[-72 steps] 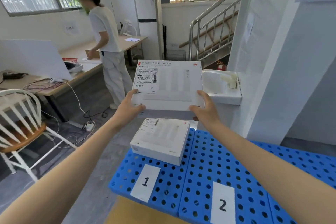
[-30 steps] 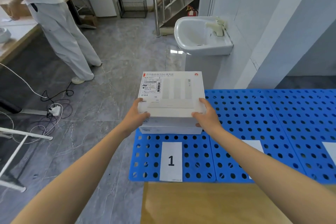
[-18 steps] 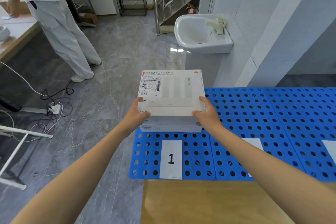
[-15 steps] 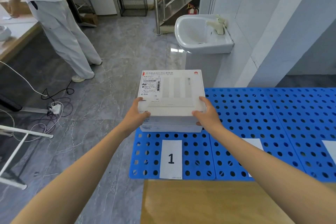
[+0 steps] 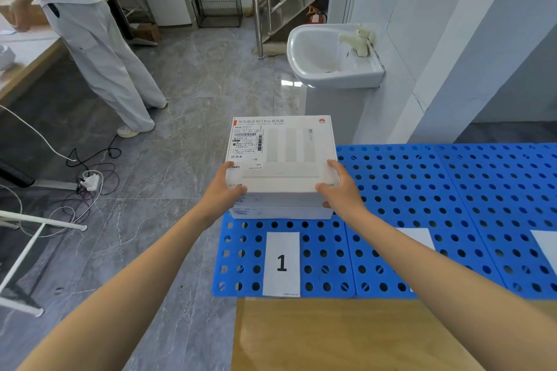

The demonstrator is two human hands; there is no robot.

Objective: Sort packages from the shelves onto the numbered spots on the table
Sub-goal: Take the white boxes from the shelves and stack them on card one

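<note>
A white router box (image 5: 283, 153) with a shipping label lies on top of a second white box (image 5: 280, 210), of which only the front edge shows. The stack sits on the blue perforated mat (image 5: 422, 190) just behind the paper label "1" (image 5: 281, 263). My left hand (image 5: 224, 191) grips the top box's near left corner, thumb on top. Its near right corner is held by my right hand (image 5: 339, 187), thumb on the lid. Another white label (image 5: 417, 238) lies to the right, partly hidden by my right forearm.
The wooden table top (image 5: 346, 337) runs below the mat. A white sink (image 5: 331, 60) juts from the wall behind. A person in white (image 5: 99, 48) stands at a desk at the left; cables and a power strip (image 5: 89, 182) lie on the floor.
The box I held in the air has come down onto the box at spot 1. Over the last second it has barely moved, and both hands stay on it.
</note>
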